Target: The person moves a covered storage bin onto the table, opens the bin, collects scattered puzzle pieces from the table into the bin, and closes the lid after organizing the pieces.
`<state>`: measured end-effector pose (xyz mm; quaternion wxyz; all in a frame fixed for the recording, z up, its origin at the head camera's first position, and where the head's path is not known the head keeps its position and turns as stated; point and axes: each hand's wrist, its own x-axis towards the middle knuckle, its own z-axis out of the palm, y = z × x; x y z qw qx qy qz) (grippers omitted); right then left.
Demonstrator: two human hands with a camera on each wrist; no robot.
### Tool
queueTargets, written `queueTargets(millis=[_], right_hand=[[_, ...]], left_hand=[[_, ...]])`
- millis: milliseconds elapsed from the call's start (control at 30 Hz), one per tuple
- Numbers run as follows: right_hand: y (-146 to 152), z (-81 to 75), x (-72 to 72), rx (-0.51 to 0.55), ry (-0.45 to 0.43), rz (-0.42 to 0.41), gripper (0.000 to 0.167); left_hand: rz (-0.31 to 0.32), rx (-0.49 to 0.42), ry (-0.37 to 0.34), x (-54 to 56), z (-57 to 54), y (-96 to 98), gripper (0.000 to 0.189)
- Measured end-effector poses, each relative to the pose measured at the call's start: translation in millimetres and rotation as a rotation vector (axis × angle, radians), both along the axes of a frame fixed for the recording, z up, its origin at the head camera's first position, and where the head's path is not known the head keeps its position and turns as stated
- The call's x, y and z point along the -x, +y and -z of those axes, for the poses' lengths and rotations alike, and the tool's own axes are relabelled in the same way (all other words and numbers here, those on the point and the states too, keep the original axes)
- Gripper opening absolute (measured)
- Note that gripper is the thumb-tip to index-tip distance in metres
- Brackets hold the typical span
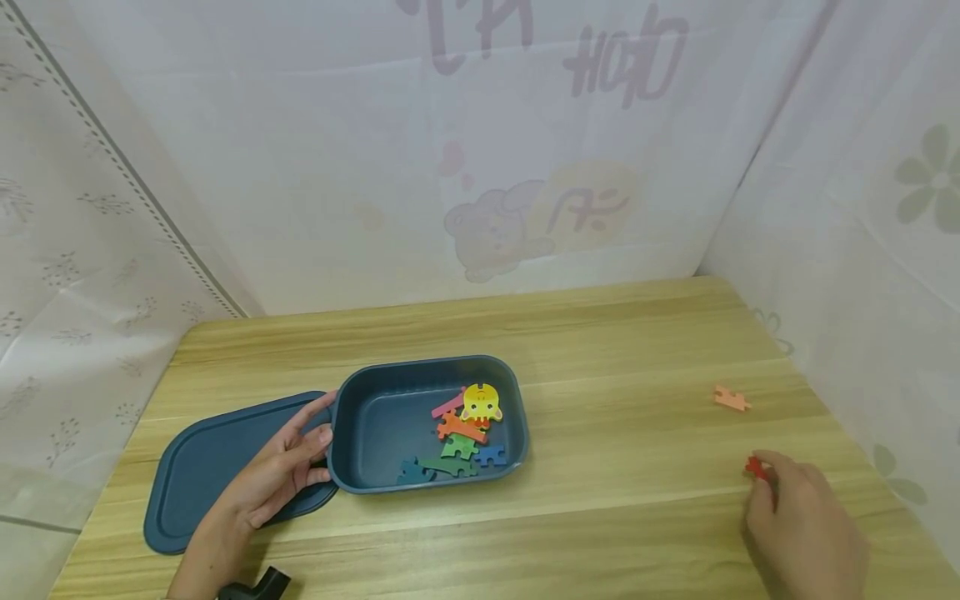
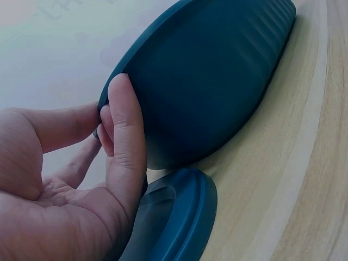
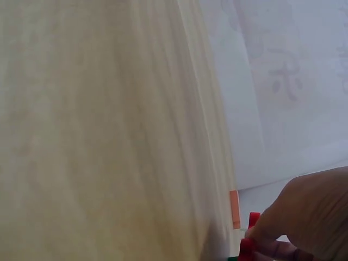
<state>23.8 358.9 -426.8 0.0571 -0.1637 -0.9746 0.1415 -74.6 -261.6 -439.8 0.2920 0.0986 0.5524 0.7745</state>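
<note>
The right hand (image 1: pixel 810 525) pinches a red jigsaw piece (image 1: pixel 756 467) between thumb and fingers, and the left hand (image 1: pixel 281 467) grips one end of a dark blue box (image 1: pixel 382 433) at the rim. The box lies well to the right hand's left — its long axis runs from the left hand roughly toward the right, with the heaped jigsaw pieces (image 1: pixel 461 427) at the end away from the left hand. A peach jigsaw piece (image 1: pixel 731 398) lies beyond the right hand, the nearer one.

A bear-printed cloth (image 1: pixel 360 158) hangs behind the desk (image 1: pixel 615 350), sprig-patterned cloth (image 1: pixel 82 242) left of it, flower-printed cloth (image 1: pixel 847 250) right.
</note>
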Motion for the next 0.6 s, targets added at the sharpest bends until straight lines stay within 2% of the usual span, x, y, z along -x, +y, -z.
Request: queueTargets(millis=[300, 600], right_hand=[[-2.5, -4.2, 2.7, 0.021, 0.089, -0.021, 0.035], [-5.8, -9.7, 10.1, 0.081, 0.058, -0.034, 0.037]], left_hand=[[0.004, 0.001, 0.005, 0.3, 1.1, -0.6, 0.062], [0.002, -0.004, 0.003, -0.1, 0.3, -0.5, 0.063]])
